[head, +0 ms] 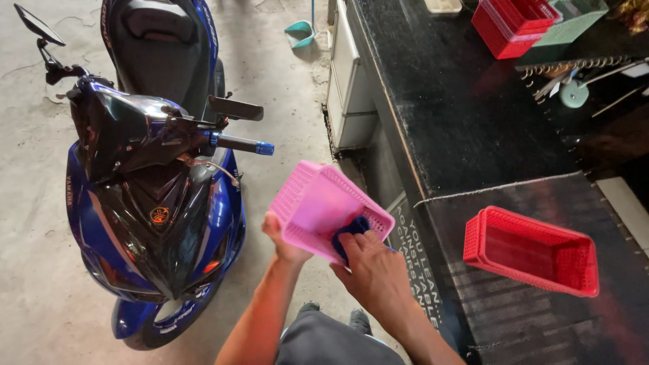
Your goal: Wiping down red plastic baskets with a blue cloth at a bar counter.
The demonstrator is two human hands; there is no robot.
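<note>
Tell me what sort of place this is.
Likely a garage or small repair workshop: a blue motor scooter is parked on a cracked concrete floor beside a black workbench with tools hanging at its far end. The person's hands wipe a pink basket with a blue cloth.

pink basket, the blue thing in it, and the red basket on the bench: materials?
Pink basket: looks like moulded plastic, matte, with lattice-perforated walls and a solid base. Blue thing under the right hand: probably soft cloth, since it bunches up; too small to be sure. Red basket: same perforated plastic, slightly glossy.
</note>
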